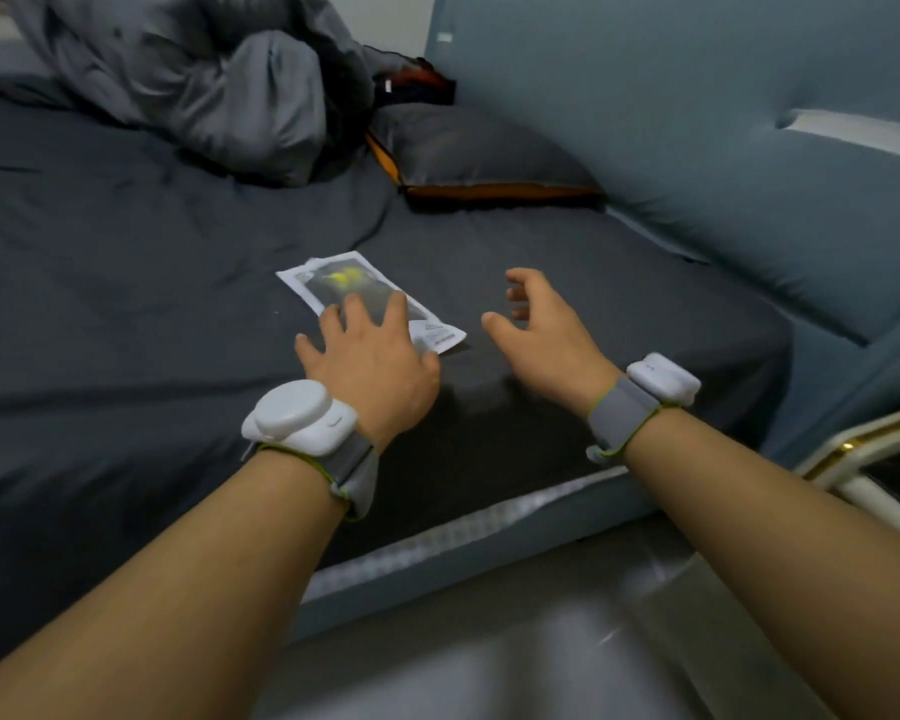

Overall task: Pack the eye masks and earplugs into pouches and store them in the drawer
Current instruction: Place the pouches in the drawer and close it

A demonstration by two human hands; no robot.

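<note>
A clear plastic pouch (pixel 333 283) with white edges lies flat on the dark grey bed sheet (pixel 126 304); something dark and a yellow item show through it. My left hand (pixel 370 356) is over the pouch's near end, fingers spread and straight, fingertips on or just above it. My right hand (pixel 536 324) hovers to the right of the pouch, apart from it, fingers loosely curled and holding nothing. Both wrists carry white devices on grey bands.
A crumpled grey duvet (pixel 219 85) is piled at the back left. A dark pillow with orange trim (pixel 484 158) leans at the blue padded headboard (pixel 697 148). A white, gold-trimmed furniture edge (pixel 863 449) shows at the right. The bed's near edge (pixel 463 532) runs below my wrists.
</note>
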